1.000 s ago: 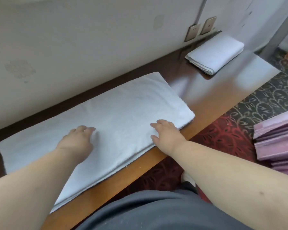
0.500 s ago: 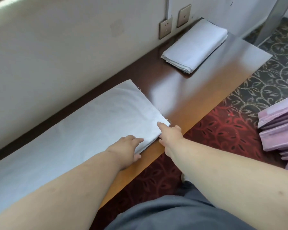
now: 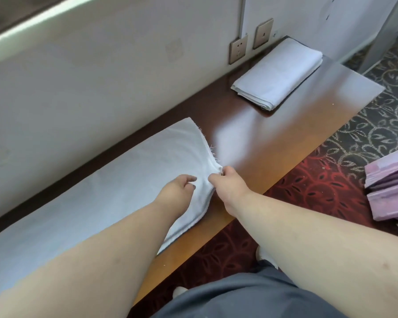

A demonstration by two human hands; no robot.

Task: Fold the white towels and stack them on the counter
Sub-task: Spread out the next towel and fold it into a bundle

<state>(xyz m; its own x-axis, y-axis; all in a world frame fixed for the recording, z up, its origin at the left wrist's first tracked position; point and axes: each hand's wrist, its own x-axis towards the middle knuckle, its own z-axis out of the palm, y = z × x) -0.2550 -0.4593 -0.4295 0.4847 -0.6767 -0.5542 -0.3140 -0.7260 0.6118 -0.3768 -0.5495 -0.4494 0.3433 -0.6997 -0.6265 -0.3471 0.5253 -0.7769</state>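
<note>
Pinching the near right corner of the long towel [image 3: 115, 187], the right hand [image 3: 228, 182] has its fingers curled round the frayed edge and lifts it a little off the table [image 3: 274, 143]. The left hand [image 3: 179, 187] is just beside it, fingers curled into the bunched cloth at the same corner. Both grips are closed on the towel. The rest of the towel lies flat along the table, reaching left under the left forearm, its far edge close to the wall [image 3: 101, 76].

A folded towel [image 3: 278, 72] sits well apart at the table's far right end, near two wall sockets [image 3: 251, 42]. Pink folded cloths [image 3: 393, 193] are stacked at the right, over patterned carpet [image 3: 319, 187]. Grey clothing [image 3: 251, 299] fills the bottom edge.
</note>
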